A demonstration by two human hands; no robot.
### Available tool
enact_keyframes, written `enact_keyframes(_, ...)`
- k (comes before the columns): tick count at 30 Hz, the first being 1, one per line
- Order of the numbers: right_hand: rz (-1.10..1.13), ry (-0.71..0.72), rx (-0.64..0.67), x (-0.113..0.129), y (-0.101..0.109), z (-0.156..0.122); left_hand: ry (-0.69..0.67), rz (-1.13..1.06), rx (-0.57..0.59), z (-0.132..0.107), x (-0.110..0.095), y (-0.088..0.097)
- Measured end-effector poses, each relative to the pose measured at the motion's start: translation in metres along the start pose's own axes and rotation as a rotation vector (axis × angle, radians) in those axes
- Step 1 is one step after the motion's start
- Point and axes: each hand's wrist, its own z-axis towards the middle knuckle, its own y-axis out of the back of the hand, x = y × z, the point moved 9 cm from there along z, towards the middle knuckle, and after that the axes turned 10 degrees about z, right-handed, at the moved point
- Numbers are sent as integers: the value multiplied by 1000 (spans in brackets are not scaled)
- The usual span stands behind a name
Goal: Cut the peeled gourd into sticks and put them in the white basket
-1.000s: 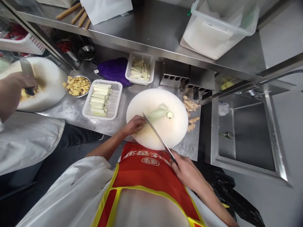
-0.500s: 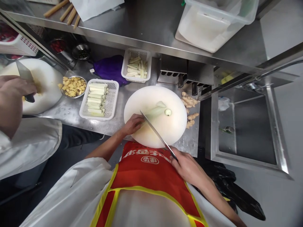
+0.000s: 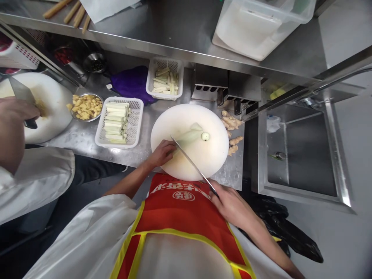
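Note:
My right hand (image 3: 229, 203) is closed round the handle of a knife (image 3: 190, 159). The blade slants up and left over a round white cutting board (image 3: 213, 161), its tip close to my left fingers. With curled fingers, my left hand (image 3: 163, 152) holds the near end of a pale green peeled vegetable (image 3: 187, 135), whose exact kind I cannot tell. Part of it is hidden behind blade and fingers. A small round cut end (image 3: 205, 136) lies on the board to its right.
Left of the board stands a white basket (image 3: 139, 124) of cut pale sticks; another basket (image 3: 181, 91) is behind. Ginger roots (image 3: 232, 122) lie by the board's right edge. A co-worker's hand (image 3: 17, 110) holds a cleaver at far left. A steel shelf (image 3: 174, 48) overhangs the back; a sink (image 3: 305, 155) is right.
The whole view has shifted slightly. My hands, the knife and the vegetable keep nearly the same places on the board.

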Motion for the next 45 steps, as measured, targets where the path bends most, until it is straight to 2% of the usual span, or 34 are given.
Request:
enact_keyframes(8,15,-48,40,0,1,5,-17,11,-6,0,2,-2)
enact_keyframes(14,12,-82,77,3,11,0,-2,-2,-23,0,2,-2)
enact_keyframes(17,5,-78,77,3,6,22,-40,-7,-57,2,0,0)
enact_keyframes(21,-50,-62,60,-8,-22,79,-39,49,-39,-1,-5,-6)
enact_keyframes(24,-63,-19,28,-13,-33,103,110,136,-12,-14,-2,-14)
enact_keyframes(26,-41,6,20,-15,-34,102,245,165,-6,-28,4,-12)
enact_keyframes(28,21,32,15,-17,-32,90,361,152,17,-39,14,-2)
enact_keyframes(31,189,94,-36,-18,-27,66,531,119,-24,-40,40,36)
enact_keyframes(33,301,105,-109,-23,-24,51,617,100,-114,-25,61,64)
enact_keyframes(35,393,84,-200,-33,-19,39,650,44,-188,0,78,78)
enact_keyframes(37,465,49,-291,-45,-15,30,653,-55,-211,28,92,70)
enact_keyframes(40,534,-16,-375,-64,-10,21,597,-181,-171,63,99,37)
enact_keyframes(42,561,-56,-395,-74,-10,16,533,-217,-139,76,97,17)
enact_keyframes(45,595,-91,-408,-83,-11,10,503,-230,-124,78,94,3)
